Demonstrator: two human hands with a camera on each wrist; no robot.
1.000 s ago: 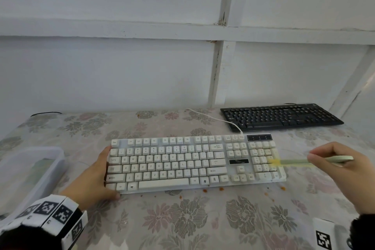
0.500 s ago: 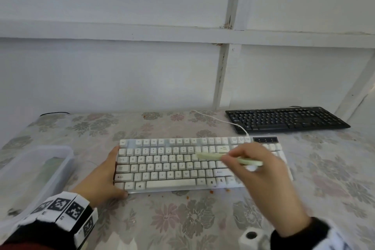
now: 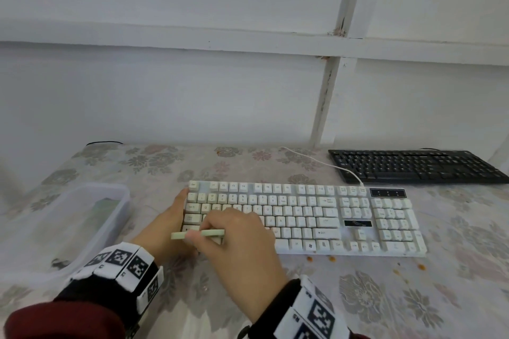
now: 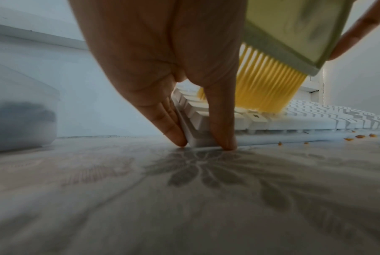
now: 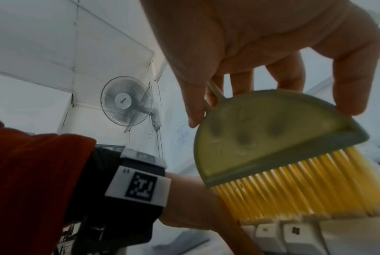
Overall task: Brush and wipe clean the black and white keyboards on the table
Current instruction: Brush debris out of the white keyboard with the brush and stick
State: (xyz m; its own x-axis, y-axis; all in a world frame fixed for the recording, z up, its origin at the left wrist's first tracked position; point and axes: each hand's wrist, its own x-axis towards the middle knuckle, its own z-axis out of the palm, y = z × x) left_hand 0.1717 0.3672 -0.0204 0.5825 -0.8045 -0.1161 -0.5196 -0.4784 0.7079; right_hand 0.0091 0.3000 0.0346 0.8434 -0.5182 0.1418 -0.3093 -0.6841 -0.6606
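Note:
The white keyboard [image 3: 303,217] lies across the middle of the flowered table, and the black keyboard [image 3: 413,166] sits behind it at the far right. My left hand [image 3: 170,223] braces the white keyboard's left end, straight fingers [image 4: 173,127] along its side and the thumb against the front edge. My right hand [image 3: 234,237] grips a pale green brush [image 3: 198,234] over the left keys. Its yellow bristles [image 4: 271,86] touch the lower-left keys [image 5: 293,234]. The right hand hides several keys in the head view.
A clear plastic container [image 3: 121,195] stands at the left of the table. Orange crumbs [image 3: 332,258] lie on the cloth in front of the white keyboard. A white cable [image 3: 316,162] runs back toward the wall. A wall fan [image 5: 125,103] hangs high up.
My right hand has carried the brush leftward across the white keyboard, from the number pad to the left end. The left hand has kept its place.

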